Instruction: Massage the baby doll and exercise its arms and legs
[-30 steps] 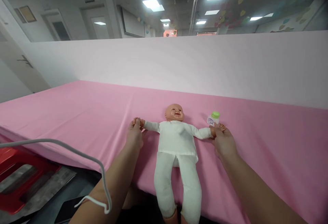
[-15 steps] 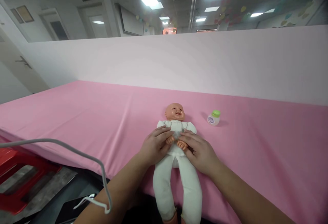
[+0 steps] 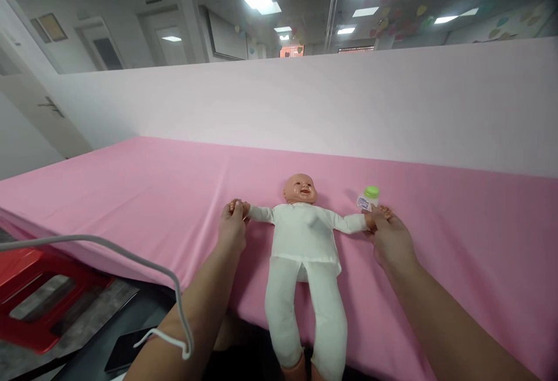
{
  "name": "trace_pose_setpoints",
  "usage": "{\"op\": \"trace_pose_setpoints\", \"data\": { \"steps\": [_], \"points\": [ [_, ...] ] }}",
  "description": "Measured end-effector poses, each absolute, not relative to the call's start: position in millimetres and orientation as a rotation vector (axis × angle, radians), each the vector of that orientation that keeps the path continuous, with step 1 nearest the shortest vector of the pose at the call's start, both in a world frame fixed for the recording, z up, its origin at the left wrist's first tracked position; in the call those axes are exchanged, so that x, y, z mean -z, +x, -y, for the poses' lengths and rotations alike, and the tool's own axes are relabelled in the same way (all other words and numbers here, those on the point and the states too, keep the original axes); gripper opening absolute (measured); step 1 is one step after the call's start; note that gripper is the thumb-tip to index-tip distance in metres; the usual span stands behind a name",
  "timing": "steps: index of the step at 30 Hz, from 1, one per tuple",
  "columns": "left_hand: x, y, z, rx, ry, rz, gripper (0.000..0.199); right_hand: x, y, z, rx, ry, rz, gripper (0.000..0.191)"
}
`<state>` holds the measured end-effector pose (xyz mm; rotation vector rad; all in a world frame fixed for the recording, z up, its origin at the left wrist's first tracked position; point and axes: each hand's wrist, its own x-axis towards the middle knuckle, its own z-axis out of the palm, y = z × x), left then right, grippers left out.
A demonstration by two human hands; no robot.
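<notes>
A baby doll [image 3: 304,233] in white clothes lies face up on the pink cloth [image 3: 174,189], its feet toward me. Its arms are stretched out to both sides. On the left, my left hand [image 3: 233,227] is closed around one of the doll's hands. My right hand [image 3: 390,238] grips the doll's other hand, whose small fingers poke out past my thumb. Just behind my right hand stands a small clear bottle [image 3: 367,197] with a green cap and a printed label, its lower part partly covered.
A grey cable [image 3: 131,258] loops across the lower left, above my left forearm. Below the table edge are a red plastic stool [image 3: 41,305] and a dark phone [image 3: 126,349] on a dark surface. A white wall panel [image 3: 279,105] with glass above it borders the far side.
My hands have moved apart from the doll's belly out to the left and right. The doll's arms went with them, from folded over its body to spread wide.
</notes>
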<state>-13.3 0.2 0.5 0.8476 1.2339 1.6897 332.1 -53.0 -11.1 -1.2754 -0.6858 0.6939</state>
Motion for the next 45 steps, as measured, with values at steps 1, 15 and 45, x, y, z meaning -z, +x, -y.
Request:
{"op": "trace_pose_setpoints", "data": {
  "steps": [1,15,45],
  "points": [
    [1.2,-16.5,-5.4,-1.663,0.721,-1.266,0.015,14.8,337.4,48.4,-0.761,-1.244,0.593,0.03],
    [8.1,-27.2,-18.6,-1.641,0.397,-1.285,0.015,22.2,358.4,34.9,-0.948,-1.148,0.241,0.006],
    [-20.2,33.7,54.1,-1.063,2.254,-0.889,0.032,2.3,266.6,85.4,-0.154,-1.087,2.15,0.049]
  ]
}}
